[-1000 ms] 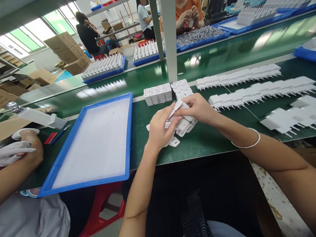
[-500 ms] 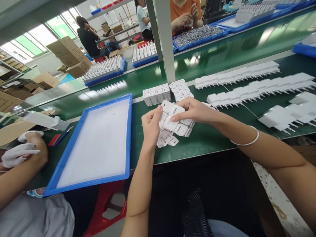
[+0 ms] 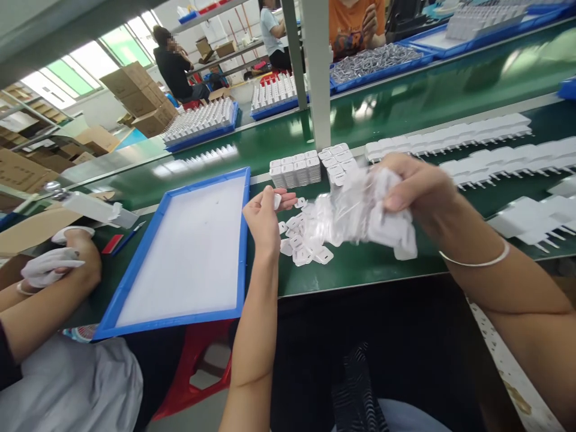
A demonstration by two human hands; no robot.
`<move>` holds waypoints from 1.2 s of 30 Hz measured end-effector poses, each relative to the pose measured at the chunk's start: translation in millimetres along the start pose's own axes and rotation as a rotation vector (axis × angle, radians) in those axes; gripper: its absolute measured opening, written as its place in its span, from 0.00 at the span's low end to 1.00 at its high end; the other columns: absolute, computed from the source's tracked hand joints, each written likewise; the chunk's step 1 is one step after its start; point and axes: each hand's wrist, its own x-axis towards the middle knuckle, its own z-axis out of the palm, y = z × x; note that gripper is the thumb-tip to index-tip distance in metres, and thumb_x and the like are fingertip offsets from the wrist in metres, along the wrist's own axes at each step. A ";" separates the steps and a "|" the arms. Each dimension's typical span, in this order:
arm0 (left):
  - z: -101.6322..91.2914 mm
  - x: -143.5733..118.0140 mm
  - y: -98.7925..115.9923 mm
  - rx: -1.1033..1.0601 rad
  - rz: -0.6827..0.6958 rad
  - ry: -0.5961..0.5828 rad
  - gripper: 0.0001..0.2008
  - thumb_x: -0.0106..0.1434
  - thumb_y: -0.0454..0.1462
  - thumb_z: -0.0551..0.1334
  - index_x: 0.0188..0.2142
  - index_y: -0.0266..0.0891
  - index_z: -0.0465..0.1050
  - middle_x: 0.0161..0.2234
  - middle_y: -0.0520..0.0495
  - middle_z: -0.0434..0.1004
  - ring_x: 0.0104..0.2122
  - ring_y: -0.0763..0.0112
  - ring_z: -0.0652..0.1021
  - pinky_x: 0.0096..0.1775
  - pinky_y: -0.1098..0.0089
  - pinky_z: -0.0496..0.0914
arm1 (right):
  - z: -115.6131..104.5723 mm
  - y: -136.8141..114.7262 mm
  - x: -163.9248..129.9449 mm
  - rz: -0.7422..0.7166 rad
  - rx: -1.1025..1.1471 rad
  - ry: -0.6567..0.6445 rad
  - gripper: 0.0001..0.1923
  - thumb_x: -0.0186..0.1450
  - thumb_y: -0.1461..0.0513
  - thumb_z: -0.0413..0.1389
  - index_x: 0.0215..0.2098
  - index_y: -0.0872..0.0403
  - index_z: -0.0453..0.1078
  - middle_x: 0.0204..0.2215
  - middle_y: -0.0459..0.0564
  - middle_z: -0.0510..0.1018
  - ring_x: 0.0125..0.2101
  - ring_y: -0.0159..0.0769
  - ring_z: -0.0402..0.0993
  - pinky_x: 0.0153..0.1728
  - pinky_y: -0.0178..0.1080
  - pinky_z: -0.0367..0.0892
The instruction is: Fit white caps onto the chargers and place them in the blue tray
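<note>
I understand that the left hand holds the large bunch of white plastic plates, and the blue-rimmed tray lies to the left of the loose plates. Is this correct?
Not quite: the head view shows the right hand holding the large bunch of white plastic plates. The blue-rimmed tray does lie left of the loose plates.

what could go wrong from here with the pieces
The bunch of white pieces in the right hand is bulky and blurred, so some might slip out. It also seems close to the stacked pieces behind and could knock them. The loose pile lies near the table's front edge, so a nudge might push some off.
</note>
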 end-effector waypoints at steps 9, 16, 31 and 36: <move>1.9 0.6 -4.8 0.177 0.060 -0.159 0.23 0.67 0.55 0.62 0.31 0.37 0.79 0.26 0.49 0.78 0.20 0.78 0.69 0.26 0.73 0.65 | 4.6 8.0 13.2 0.228 -0.193 0.118 0.09 0.51 0.63 0.68 0.17 0.56 0.74 0.15 0.45 0.75 0.15 0.28 0.68 0.16 0.32 0.57; 8.9 -12.7 -7.3 0.340 0.145 -0.394 0.23 0.69 0.56 0.59 0.39 0.40 0.81 0.34 0.47 0.80 0.31 0.72 0.74 0.35 0.71 0.68 | 13.7 17.7 16.6 0.330 -0.324 0.021 0.12 0.54 0.64 0.66 0.17 0.56 0.70 0.15 0.42 0.71 0.16 0.25 0.64 0.19 0.32 0.55; -5.2 -11.7 -17.0 1.228 0.219 -0.310 0.08 0.66 0.39 0.65 0.31 0.38 0.79 0.37 0.36 0.79 0.45 0.47 0.76 0.49 0.51 0.68 | 3.9 9.3 13.4 0.026 -0.358 0.274 0.14 0.58 0.58 0.70 0.23 0.55 0.72 0.19 0.44 0.73 0.22 0.30 0.70 0.21 0.34 0.59; -15.7 -9.8 -17.7 1.125 0.203 -0.469 0.18 0.59 0.47 0.72 0.45 0.40 0.81 0.54 0.35 0.76 0.54 0.42 0.74 0.53 0.47 0.70 | 1.8 15.5 17.2 -0.011 -0.490 0.319 0.14 0.63 0.58 0.67 0.24 0.55 0.73 0.16 0.42 0.67 0.19 0.29 0.64 0.20 0.36 0.52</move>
